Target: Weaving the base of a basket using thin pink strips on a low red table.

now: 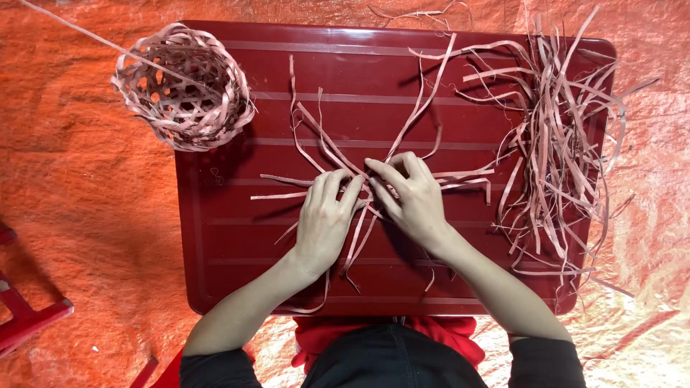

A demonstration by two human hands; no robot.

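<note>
Your left hand (325,215) lies flat with its fingers spread a little, pressing down on the thin strips (338,169) where they cross in the middle of the table. Your right hand (411,197) is just beside it, with its fingers curled and pinching one of those strips at the crossing. Both hands touch the same small bunch, and the fingertips of the two hands nearly meet. The strips fan out from under your hands like a star, some pointing up and away from you, some out to the sides, and some back toward you. They all lie on the dark red table (230,273), which has long ridges running across it. Farther off on your right, a big loose pile of strips (560,136) lies on the table and hangs over its edge. At the far left corner sits a small round woven basket (183,86). Under everything is an orange sheet (79,187).
</note>
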